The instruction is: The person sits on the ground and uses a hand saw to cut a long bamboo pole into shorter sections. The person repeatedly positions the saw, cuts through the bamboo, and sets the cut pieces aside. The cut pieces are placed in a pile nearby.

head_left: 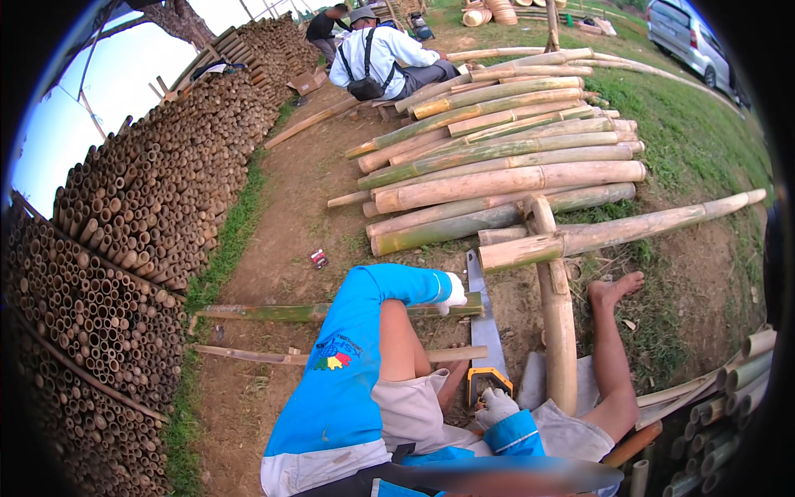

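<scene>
My right hand (497,407), in a pale work glove, is closed round the black and yellow handle (487,384) of a handsaw. Its long grey blade (487,335) points away from me, alongside the cut end of a green bamboo pole (277,312). Whether the teeth touch the bamboo I cannot tell. On that pole, near its right end, rests my gloved left hand (452,295), fingers curled over it. The pole passes under my blue-sleeved left arm. Nearer to me lies a thin bamboo strip (457,354), partly hidden by my leg.
An upright bamboo post (556,331) stands right of the saw, with a long pole (654,228) across it. Beyond lies a heap of bamboo poles (505,178). Stacked bamboo (149,207) lines the left. A small red packet (319,258) lies on the dirt. A person (385,54) sits beyond.
</scene>
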`<state>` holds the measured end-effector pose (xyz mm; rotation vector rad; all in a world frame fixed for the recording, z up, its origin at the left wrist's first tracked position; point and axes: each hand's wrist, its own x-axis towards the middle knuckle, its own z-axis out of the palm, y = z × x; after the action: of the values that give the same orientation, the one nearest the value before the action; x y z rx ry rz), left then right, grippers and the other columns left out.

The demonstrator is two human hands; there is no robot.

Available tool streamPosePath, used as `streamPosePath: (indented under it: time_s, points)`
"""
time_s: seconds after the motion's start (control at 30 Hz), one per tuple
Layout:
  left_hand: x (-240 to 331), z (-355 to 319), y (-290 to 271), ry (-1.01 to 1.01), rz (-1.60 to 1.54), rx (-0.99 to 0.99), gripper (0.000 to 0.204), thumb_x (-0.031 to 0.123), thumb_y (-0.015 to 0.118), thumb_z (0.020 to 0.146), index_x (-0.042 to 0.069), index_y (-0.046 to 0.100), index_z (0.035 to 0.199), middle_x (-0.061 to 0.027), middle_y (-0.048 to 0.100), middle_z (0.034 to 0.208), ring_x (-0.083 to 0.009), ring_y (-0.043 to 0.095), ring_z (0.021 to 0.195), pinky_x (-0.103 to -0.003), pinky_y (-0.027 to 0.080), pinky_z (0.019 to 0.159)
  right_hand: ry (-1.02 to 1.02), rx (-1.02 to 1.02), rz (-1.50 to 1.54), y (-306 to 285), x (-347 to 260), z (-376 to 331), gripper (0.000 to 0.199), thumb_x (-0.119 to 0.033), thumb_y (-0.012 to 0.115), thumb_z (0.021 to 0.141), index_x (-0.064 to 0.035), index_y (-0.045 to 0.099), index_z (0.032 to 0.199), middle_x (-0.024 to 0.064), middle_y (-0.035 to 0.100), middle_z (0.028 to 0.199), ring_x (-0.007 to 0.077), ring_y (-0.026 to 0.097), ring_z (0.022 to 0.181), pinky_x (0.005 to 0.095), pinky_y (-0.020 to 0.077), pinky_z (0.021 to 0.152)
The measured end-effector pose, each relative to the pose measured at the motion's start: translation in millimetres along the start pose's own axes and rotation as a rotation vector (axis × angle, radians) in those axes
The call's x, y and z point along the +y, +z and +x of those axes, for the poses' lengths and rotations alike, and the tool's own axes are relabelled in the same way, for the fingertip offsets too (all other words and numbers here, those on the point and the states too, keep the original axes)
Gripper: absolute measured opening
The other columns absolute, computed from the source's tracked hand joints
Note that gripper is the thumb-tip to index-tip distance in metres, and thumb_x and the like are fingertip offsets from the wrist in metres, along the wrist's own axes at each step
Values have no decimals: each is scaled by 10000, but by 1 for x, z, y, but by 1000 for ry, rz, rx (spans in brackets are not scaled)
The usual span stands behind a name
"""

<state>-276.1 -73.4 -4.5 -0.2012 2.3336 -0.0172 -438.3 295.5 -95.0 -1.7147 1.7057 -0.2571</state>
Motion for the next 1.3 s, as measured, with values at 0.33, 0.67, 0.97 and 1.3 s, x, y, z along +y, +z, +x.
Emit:
streamPosePath:
  time_s: [0.33, 0.67, 0.97, 1.3]
  points:
    - [-15, 8, 29, -11, -16, 4, 531, 425, 841, 831, 119, 744, 1254, -176, 794, 1079, -424, 746, 1051, -570, 577, 921, -21, 37, 8, 3, 2, -2, 306, -301, 717, 936, -90, 664, 1151, 279, 674, 1194, 512, 673, 1105, 595, 553, 971]
    - [-8, -6, 15, -29, -17, -15, 543, 417, 839, 831, 112, 741, 1269, -176, 797, 1100, -420, 746, 1076, -564, 579, 927, -28, 32, 13, 7, 4, 1, 315, -310, 717, 938, -91, 650, 1153, 290, 669, 1199, 529, 668, 1105, 611, 550, 960]
    - [-7, -10, 15, -29, -34, 18, 500, 344, 833, 809, 105, 744, 1239, -192, 789, 1012, -436, 750, 997, -573, 576, 893, -55, 45, 16, 13, 12, 3, 324, -332, 732, 919, -103, 640, 1128, 270, 679, 1190, 542, 674, 1091, 633, 564, 946]
    - [-8, -9, 15, -25, -38, 32, 503, 351, 837, 796, 103, 743, 1223, -194, 788, 995, -436, 752, 984, -578, 576, 881, -43, 42, 16, 14, 12, 4, 328, -348, 717, 925, -107, 644, 1135, 267, 679, 1205, 544, 672, 1100, 640, 560, 948]
